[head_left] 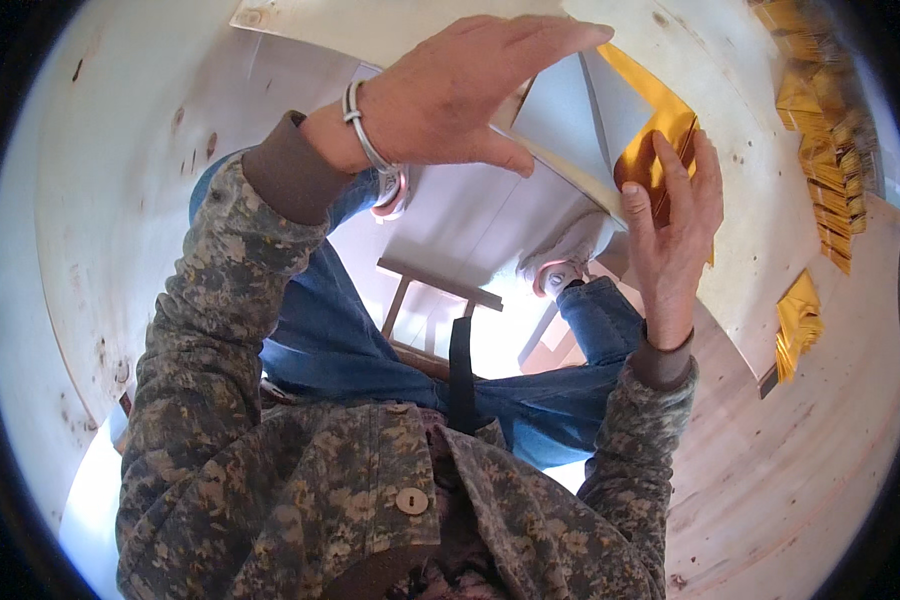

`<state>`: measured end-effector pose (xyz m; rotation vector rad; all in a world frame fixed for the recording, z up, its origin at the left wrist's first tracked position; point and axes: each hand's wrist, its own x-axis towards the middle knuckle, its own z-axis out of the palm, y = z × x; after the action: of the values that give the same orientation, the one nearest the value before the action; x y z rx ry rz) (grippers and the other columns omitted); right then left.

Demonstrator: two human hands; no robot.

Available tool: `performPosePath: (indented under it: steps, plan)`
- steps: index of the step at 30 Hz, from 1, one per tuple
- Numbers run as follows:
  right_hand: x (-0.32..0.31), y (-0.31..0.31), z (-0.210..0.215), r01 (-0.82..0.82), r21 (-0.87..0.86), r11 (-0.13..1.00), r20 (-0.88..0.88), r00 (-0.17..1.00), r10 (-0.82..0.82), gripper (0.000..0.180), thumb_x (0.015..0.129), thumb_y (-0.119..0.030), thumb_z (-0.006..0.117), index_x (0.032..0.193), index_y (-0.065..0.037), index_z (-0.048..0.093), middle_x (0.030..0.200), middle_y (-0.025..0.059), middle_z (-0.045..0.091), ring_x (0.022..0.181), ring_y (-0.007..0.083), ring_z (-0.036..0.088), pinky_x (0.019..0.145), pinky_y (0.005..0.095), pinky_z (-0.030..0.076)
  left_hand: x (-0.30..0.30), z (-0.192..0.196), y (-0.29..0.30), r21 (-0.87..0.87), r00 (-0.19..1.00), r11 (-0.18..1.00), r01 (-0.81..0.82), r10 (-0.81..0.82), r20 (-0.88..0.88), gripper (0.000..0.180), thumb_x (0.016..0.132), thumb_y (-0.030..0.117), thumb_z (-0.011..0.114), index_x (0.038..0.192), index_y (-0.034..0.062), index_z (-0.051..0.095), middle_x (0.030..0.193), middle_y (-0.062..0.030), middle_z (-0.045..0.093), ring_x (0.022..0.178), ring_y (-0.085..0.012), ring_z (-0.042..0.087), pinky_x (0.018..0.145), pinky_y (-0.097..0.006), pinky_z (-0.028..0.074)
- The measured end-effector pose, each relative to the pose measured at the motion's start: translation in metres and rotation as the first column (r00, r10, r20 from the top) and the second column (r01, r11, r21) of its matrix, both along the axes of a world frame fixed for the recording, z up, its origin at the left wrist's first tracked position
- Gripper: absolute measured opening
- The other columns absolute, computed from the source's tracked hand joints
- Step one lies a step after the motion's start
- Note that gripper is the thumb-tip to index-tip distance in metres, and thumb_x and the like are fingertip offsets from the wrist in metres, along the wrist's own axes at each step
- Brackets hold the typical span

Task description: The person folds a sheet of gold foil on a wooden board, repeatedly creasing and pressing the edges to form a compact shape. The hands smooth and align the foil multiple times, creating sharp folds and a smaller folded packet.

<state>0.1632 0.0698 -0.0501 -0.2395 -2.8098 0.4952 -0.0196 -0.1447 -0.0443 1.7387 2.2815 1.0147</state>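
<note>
Folding seemed underway: right hand (676, 215), fingers half-curled, touched gold sheet (672, 105) at two o'clock, grip unclear; left hand (460, 95), at twelve, gaped empty; creasing seemed due next

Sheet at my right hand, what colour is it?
The sheet is gold and pale grey, clearest in the head view.

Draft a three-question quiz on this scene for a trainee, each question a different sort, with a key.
1. Short answer: on which wrist is the silver-coloured bangle?

2. True or false: the thumb and fingers of the left hand are spread apart.

3. Multiple choice: what shows directly behind the fingers of the right hand?
A) a blue denim trouser leg
B) a shiny gold sheet
C) a shoe

Key:
1. The left.
2. True.
3. B, the shiny gold sheet.
</note>
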Motion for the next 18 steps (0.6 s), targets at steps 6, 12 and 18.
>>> performPosePath:
  steps: [6,12,18]
  plan:
    - [0.001,0.002,0.000,-0.060,-0.054,0.997,0.009,0.998,0.060,0.046,0.089,-0.026,0.071,0.132,-0.009,0.063,0.149,0.0239,0.042,0.137,0.0398,0.041,0.113,0.0475,0.032,-0.005,0.007,-0.016,-0.094,0.998,0.994,0.048,-0.051,-0.030,0.090,0.069,0.022,0.085,0.148,0.0104,0.042,0.149,-0.0265,0.039,0.127,-0.0407,0.046,0.106,-0.049,0.036]
    - [0.000,0.001,0.001,-0.094,-0.067,0.993,0.004,0.995,0.095,0.046,0.089,-0.026,0.071,0.131,-0.009,0.063,0.149,0.0233,0.042,0.139,0.0393,0.038,0.114,0.0473,0.031,-0.008,-0.001,-0.012,0.051,0.962,0.988,0.147,-0.131,-0.238,0.060,0.072,0.012,0.076,0.128,0.0091,0.056,0.134,-0.0211,0.053,0.114,-0.0381,0.053,0.096,-0.046,0.041]
    - [-0.001,-0.005,0.002,-0.062,0.057,0.996,0.008,0.998,0.062,0.047,0.087,-0.025,0.073,0.129,-0.006,0.065,0.144,0.0236,0.046,0.133,0.0400,0.043,0.112,0.0470,0.033,-0.006,-0.008,-0.003,0.098,0.976,0.982,0.159,-0.141,-0.167,0.019,0.076,0.013,0.071,0.091,0.0085,0.059,0.095,-0.0097,0.062,0.090,-0.0322,0.057,0.082,-0.043,0.045]
